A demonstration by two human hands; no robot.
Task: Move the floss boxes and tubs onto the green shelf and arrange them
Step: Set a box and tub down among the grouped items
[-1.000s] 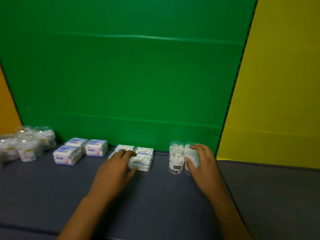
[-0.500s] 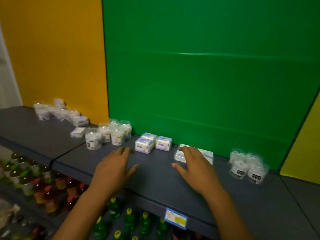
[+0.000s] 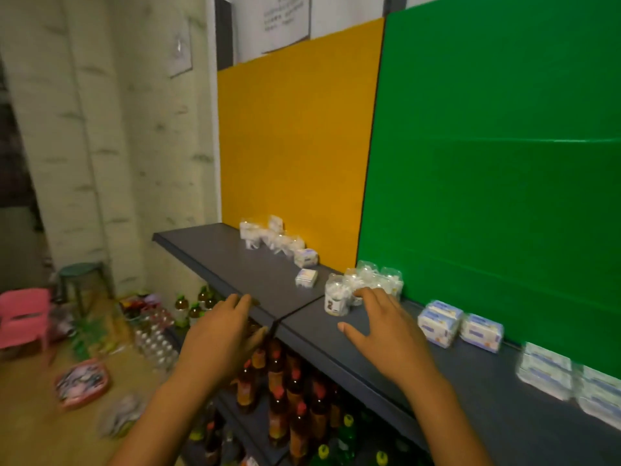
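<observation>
On the dark shelf in front of the green panel [image 3: 504, 183] stand several clear floss tubs [image 3: 366, 287], two blue-and-white floss boxes [image 3: 460, 326] and two pale boxes [image 3: 568, 381] at the right edge. Further left, before the orange panel [image 3: 295, 139], lie more tubs [image 3: 265, 235] and two small boxes [image 3: 306, 269]. My left hand [image 3: 220, 331] hovers empty over the shelf's front edge. My right hand [image 3: 386, 326] is spread above the shelf, fingertips close to the nearest tub [image 3: 336, 299]; contact is not clear.
Below the shelf [image 3: 235, 264] stand several bottles [image 3: 285, 398] of amber and green drink. On the floor at left are a pink chair [image 3: 23, 317], a green stool [image 3: 80, 280] and a pink basket [image 3: 82, 383].
The view has swung left, from the shelf's right end to the orange section. Both hands left the pale boxes and wrapped tubs and moved left along the shelf, empty.
</observation>
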